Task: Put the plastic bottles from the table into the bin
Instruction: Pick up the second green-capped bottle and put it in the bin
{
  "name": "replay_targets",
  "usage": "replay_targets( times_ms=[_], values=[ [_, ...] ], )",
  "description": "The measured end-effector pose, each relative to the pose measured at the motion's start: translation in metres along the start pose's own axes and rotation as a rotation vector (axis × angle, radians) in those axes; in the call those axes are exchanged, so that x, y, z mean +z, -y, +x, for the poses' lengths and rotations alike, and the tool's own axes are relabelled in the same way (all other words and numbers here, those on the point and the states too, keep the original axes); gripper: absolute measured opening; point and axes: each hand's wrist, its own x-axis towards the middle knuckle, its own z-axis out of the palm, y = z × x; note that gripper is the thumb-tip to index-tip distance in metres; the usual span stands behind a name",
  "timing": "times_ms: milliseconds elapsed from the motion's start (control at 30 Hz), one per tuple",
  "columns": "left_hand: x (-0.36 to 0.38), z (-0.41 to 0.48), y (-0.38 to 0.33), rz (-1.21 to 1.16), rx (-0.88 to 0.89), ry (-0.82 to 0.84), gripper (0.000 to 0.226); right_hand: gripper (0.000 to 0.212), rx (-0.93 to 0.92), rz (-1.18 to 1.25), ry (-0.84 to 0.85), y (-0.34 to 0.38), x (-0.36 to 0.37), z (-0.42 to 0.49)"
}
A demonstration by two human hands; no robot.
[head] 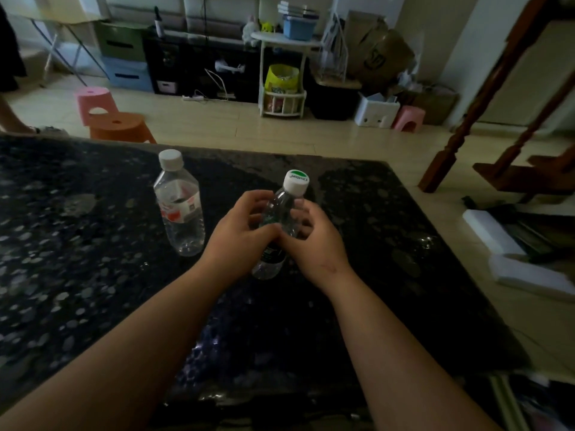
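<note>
Two clear plastic bottles stand on a dark speckled table (77, 275). The bottle with a green-and-white cap (281, 213) and dark label is in the middle, tilted slightly to the right. My left hand (239, 231) and my right hand (314, 241) both curl round its body from either side. A second bottle with a plain white cap and red-and-white label (180, 206) stands upright to the left, a little apart from my left hand. No bin shows in this view.
Beyond the table's far edge are an orange stool (121, 129) and a pink stool (93, 101) on the tiled floor. A wooden stair rail (485, 101) rises at the right. White slabs (522, 259) lie on the floor right of the table.
</note>
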Motion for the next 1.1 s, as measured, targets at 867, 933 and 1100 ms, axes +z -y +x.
replay_targets(
  times_ms=[867, 933, 1100],
  values=[
    [0.277, -0.022, -0.112, -0.107, 0.106, 0.362, 0.036, 0.068, 0.151, -0.143, -0.398, -0.048, -0.288, -0.111],
    [0.299, -0.024, -0.116, -0.110, 0.107, 0.402, 0.034, 0.072, 0.170, -0.154, -0.434, -0.057, -0.306, -0.119],
    [0.354, -0.032, -0.127, -0.130, 0.103, 0.504, 0.035, 0.069, 0.216, -0.151, -0.514, -0.073, -0.351, -0.144]
  ],
)
